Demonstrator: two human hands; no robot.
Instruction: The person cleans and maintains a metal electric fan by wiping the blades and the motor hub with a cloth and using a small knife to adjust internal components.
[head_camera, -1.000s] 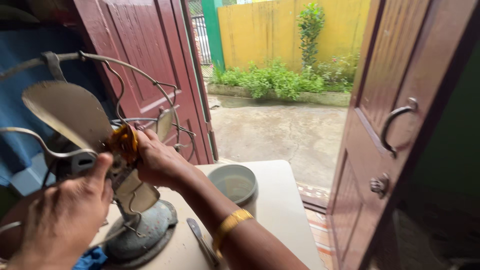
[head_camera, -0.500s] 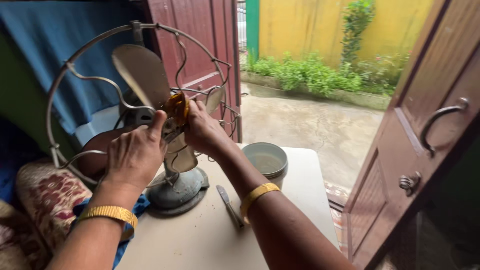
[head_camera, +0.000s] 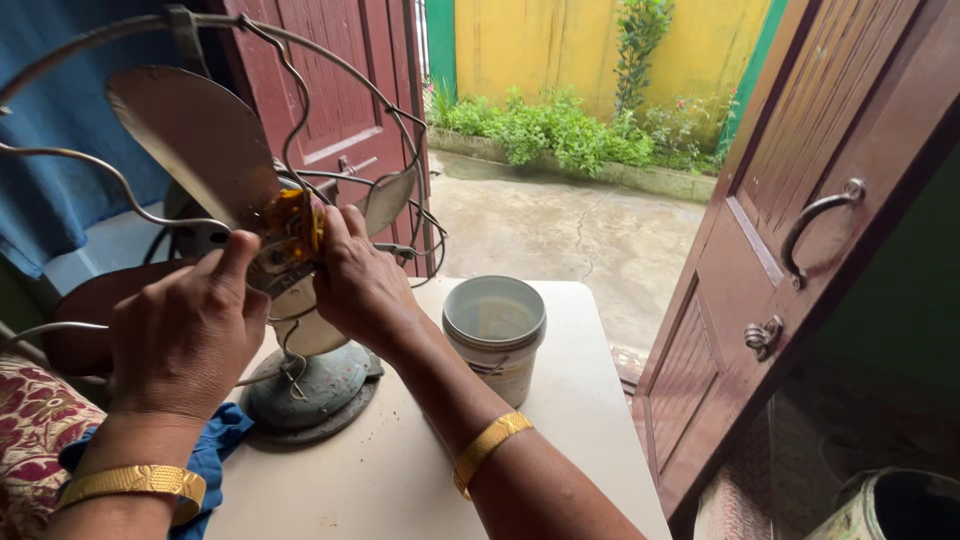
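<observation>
Nearest the camera, two gold bangles ring the wrists, one on each arm, and a blue cloth (head_camera: 215, 450) lies bunched at the tabletop's (head_camera: 400, 480) near left edge. One table fan (head_camera: 270, 250) stands on the left part of the tabletop on a round, worn metal base (head_camera: 315, 395). The left hand (head_camera: 190, 330) is raised to the fan's middle, its thumb against the orange hub (head_camera: 290, 225) while the other fingers curl loosely behind; whether they grip anything I cannot tell. The right hand (head_camera: 360, 280) closes on the hub from the other side, fingers pinched on it.

The fan looks heavy and stiff at the base, so it should stay put. Its thin wire guard (head_camera: 330, 90) would likely flex, and the dull metal blades (head_camera: 190, 140) have edges best avoided. The hub or the neck above the base seem the safest places to hold. Two blades show clearly; any others are hidden.

Just right of the base stands one small open tub (head_camera: 495, 335). Beyond it, two red-brown doors (head_camera: 800, 220) stand open on a wet yard (head_camera: 570, 230) and a yellow wall (head_camera: 540, 50).
</observation>
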